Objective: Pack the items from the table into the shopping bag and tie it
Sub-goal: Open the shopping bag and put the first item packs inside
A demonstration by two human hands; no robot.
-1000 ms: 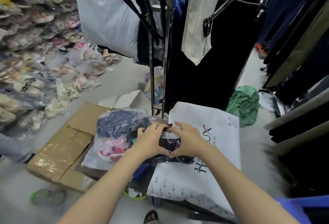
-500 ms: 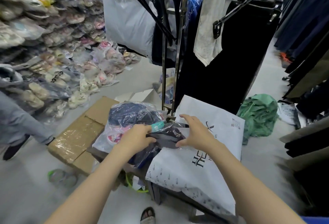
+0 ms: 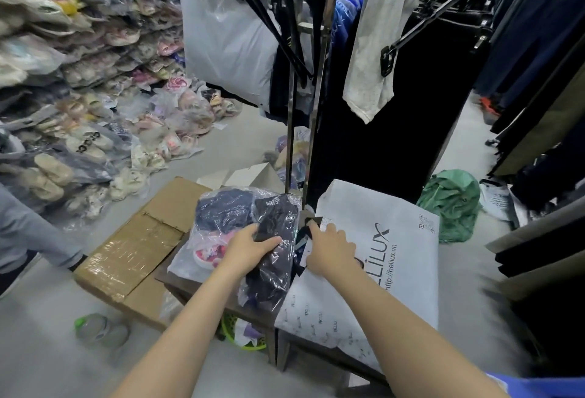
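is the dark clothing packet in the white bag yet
Mostly out. The dark packet lies on the table beside the white bag, held by the left hand.

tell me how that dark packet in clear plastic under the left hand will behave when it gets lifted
The dark packet will probably flop and sag, since it looks like folded cloth in a loose wrapper. The glossy plastic may slide in the left hand. It likely weighs little for its bulk and should not break if dropped.

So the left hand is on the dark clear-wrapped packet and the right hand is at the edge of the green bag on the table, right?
Not quite. In the head view the right hand is at the edge of the white HELILUX bag; the green bag lies on the floor. The left hand does hold the dark packet.
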